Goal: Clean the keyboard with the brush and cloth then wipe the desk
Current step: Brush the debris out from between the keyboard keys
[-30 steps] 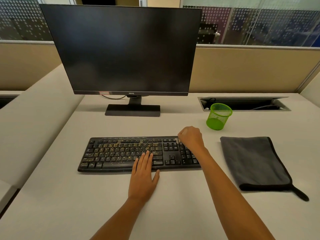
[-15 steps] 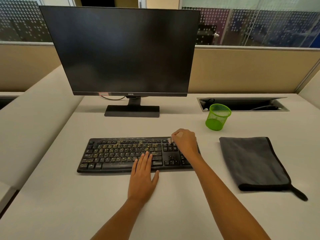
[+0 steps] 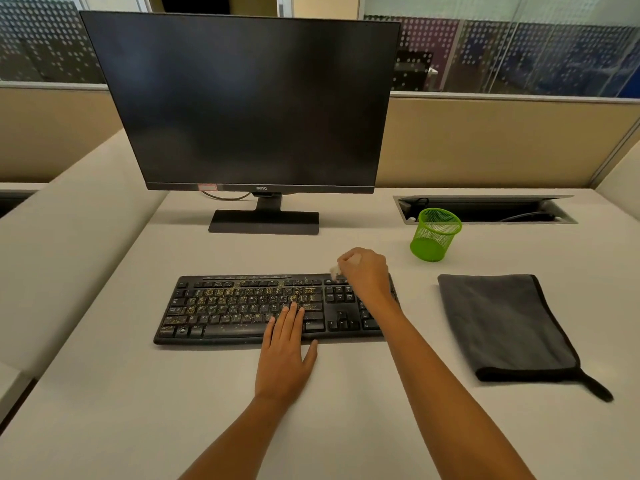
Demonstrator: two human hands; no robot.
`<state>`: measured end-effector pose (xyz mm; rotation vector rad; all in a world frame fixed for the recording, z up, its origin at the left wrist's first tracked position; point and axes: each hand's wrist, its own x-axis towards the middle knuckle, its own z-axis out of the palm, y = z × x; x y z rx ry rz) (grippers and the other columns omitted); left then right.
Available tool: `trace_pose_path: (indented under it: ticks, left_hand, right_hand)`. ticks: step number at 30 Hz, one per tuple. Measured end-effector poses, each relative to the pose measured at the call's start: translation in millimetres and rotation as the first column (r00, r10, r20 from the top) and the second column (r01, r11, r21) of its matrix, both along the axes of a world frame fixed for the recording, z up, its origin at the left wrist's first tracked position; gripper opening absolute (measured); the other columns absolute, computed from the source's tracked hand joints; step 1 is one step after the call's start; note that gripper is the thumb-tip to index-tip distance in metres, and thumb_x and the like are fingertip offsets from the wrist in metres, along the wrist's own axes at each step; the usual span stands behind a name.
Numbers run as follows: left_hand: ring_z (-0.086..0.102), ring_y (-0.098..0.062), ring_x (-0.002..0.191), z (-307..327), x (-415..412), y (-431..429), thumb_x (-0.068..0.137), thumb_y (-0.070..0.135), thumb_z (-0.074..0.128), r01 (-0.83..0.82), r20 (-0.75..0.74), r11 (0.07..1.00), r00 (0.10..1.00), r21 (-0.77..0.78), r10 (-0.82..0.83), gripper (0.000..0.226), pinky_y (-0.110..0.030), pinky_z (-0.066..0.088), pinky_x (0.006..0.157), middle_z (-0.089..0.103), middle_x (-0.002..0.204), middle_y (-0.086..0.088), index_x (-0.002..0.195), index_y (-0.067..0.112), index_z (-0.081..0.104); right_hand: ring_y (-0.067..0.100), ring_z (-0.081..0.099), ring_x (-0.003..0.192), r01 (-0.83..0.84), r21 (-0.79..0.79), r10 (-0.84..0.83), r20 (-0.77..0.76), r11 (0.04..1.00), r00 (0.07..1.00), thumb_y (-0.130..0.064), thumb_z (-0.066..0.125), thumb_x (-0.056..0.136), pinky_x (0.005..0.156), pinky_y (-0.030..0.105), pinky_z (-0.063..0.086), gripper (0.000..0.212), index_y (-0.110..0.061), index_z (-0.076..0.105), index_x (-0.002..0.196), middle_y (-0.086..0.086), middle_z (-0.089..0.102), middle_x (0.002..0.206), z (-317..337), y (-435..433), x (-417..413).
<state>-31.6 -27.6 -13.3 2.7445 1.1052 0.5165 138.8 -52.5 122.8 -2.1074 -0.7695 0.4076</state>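
1. L hand (image 3: 284, 362): flat, fingers straight & together. Palm rests on desk (image 3: 104, 393), fingertips press keys at the keyboard's front edge. Prob. steadying it.
2. Keyboard (image 3: 225, 306): lies across mid-desk, betw. the person & the monitor. Yellowish crumbs over main key block; numpad side looks cleaner. Prob. light, rigid plastic that'd slide on the smooth top, so hold down at front edge. Keys give, so light strokes. Key legends too small to read.
3. Cloth (image 3: 502, 323): grey w/ black trim, folded flat, right of keyboard & apart from it, untouched. Looks soft, limp; take by an edge or bunch it.
4. R hand (image 3: 367, 271): fingers curled round brush (image 3: 334, 270). Only its pale tip shows, at keyboard's back edge. Prob. v. light; grip near bristles for control.
5. Green mesh cup (image 3: 434, 235): behind cloth, upright.
6. Monitor (image 3: 249, 102): screen dark. "BenQ" on lower bezel; pinkish sticker left of the logo, unreadable.
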Motion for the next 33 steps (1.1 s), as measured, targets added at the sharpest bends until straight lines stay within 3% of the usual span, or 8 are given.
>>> trace_pose_path:
  ticks: [4,8,14,17,20,22,28,33]
  left_hand:
    - [0.022,-0.014,0.138,0,0,0,0.092,0.047,0.032,0.0,0.01,1.0,1.0,-0.002,0.0,0.061,-0.033,0.008,0.113,0.037,0.147,-0.004,0.142,0.012,0.036]
    - [0.026,-0.016,0.138,0,0,-1,0.092,0.047,0.033,0.001,0.013,1.0,1.0,-0.008,-0.001,0.061,-0.033,0.009,0.113,0.037,0.148,-0.004,0.142,0.013,0.036]
    - [0.03,-0.018,0.137,1,0,-1,0.093,0.047,0.03,-0.002,-0.012,1.0,1.0,-0.001,0.002,0.061,-0.033,0.009,0.113,0.038,0.147,-0.005,0.142,0.012,0.037]
    - [0.03,-0.018,0.138,1,0,0,0.093,0.048,0.03,-0.003,-0.019,1.0,1.0,0.0,0.003,0.061,-0.033,0.009,0.113,0.038,0.147,-0.005,0.142,0.012,0.037]
    - [0.028,-0.017,0.138,1,-1,0,0.093,0.048,0.03,-0.005,-0.021,1.0,1.0,-0.01,0.005,0.062,-0.033,0.008,0.113,0.038,0.147,-0.004,0.143,0.012,0.036]
    - [0.029,-0.018,0.138,2,-1,-1,0.093,0.048,0.03,-0.003,-0.02,1.0,1.0,-0.01,0.003,0.062,-0.032,0.007,0.113,0.038,0.147,-0.004,0.143,0.012,0.036]
    - [0.033,-0.019,0.136,3,0,-1,0.092,0.047,0.031,-0.002,-0.026,1.0,1.0,-0.003,0.002,0.061,-0.032,0.007,0.113,0.04,0.146,-0.006,0.141,0.011,0.039]
    - [0.03,-0.017,0.137,2,-1,-1,0.092,0.047,0.03,-0.002,-0.021,1.0,1.0,-0.009,0.002,0.062,-0.033,0.009,0.113,0.039,0.147,-0.005,0.142,0.012,0.037]
  right_hand:
    - [0.023,0.065,0.086,-0.076,-0.19,0.093,0.082,0.979,0.992,-0.007,0.052,0.091,0.062,0.02,0.046,0.02,-0.002,0.071,0.085,0.011,0.07,0.09,-8,3,-7]
    - [0.013,0.045,0.054,-0.095,-0.408,0.153,0.113,0.908,0.982,-0.006,0.052,0.089,0.041,0.017,0.028,0.035,-0.01,0.041,0.056,0.001,0.044,0.06,1,10,-4]
    - [0.015,0.062,0.072,0.007,-0.102,0.002,0.089,0.995,0.996,-0.008,0.052,0.092,0.053,0.016,0.041,0.021,-0.001,0.071,0.091,0.008,0.069,0.086,-1,7,-1]
    - [0.025,0.065,0.086,-0.03,-0.162,0.046,0.091,0.986,0.995,-0.008,0.053,0.091,0.062,0.022,0.046,0.02,0.001,0.071,0.092,0.014,0.07,0.092,-8,5,-3]
    - [0.016,0.055,0.061,-0.089,-0.38,0.131,0.086,0.921,0.988,-0.007,0.054,0.089,0.048,0.02,0.04,0.024,-0.003,0.058,0.065,0.006,0.058,0.068,-3,8,0]
    - [0.014,0.052,0.059,-0.126,-0.459,0.173,0.062,0.879,0.983,-0.01,0.058,0.084,0.047,0.018,0.039,0.021,-0.006,0.054,0.065,0.004,0.056,0.068,4,10,5]
    - [0.012,0.053,0.081,0.02,-0.056,-0.02,0.009,0.998,1.0,-0.014,0.059,0.088,0.068,0.022,0.043,0.017,-0.006,0.073,0.096,0.008,0.069,0.096,6,7,13]
    - [0.02,0.062,0.082,-0.065,-0.219,0.079,0.056,0.974,0.995,-0.009,0.055,0.088,0.059,0.02,0.046,0.02,-0.001,0.073,0.093,0.012,0.071,0.097,-6,5,5]
